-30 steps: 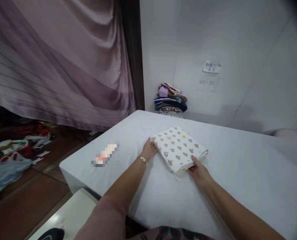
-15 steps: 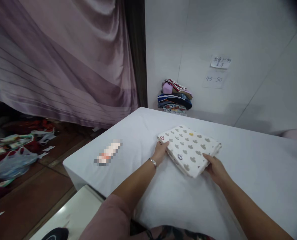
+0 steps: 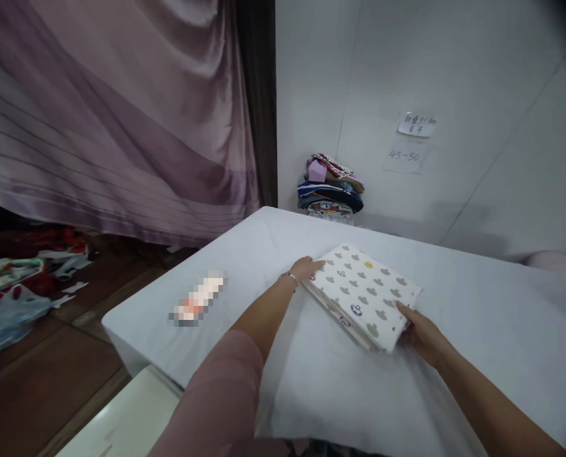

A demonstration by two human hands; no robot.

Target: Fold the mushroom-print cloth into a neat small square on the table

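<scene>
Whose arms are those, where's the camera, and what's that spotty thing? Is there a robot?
No robot here! They're a person's own bare arms, seen by a camera worn on their head, looking forward and down. The left hand and right hand hold opposite sides of a folded cloth. Its "spots" are mostly grey printed shapes. Also on the white-covered table is a blurred-out item; I can't tell what. Beyond, near the wall, is a stack of fabrics.

it looks like a makeshift workroom: handwritten signs (image 3: 416,125) and a stack of folded cloth (image 3: 330,189) beyond the white tabletop (image 3: 254,247), a draped curtain (image 3: 169,120) and a plastic bag (image 3: 14,311) left of it.
</scene>
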